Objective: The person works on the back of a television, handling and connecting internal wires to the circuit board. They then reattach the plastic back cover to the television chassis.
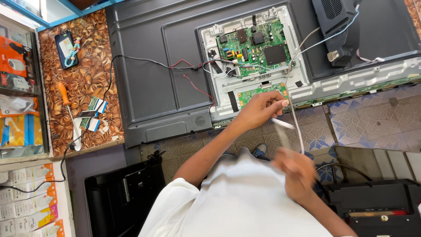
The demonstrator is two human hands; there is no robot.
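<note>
A large dark television lies with its back opened, showing a green main circuit board and a smaller green board below it. My left hand rests at the smaller board, fingers pinched on the end of a white flat ribbon cable. The cable runs down toward my right hand, which is blurred and closed around its lower part. Red, black and white wires trail left from the main board.
An orange-handled screwdriver, small flat cables and a phone with a bead string lie on the patterned brown counter. A black stand piece rests on the television. Black equipment sits low right, another black unit low left.
</note>
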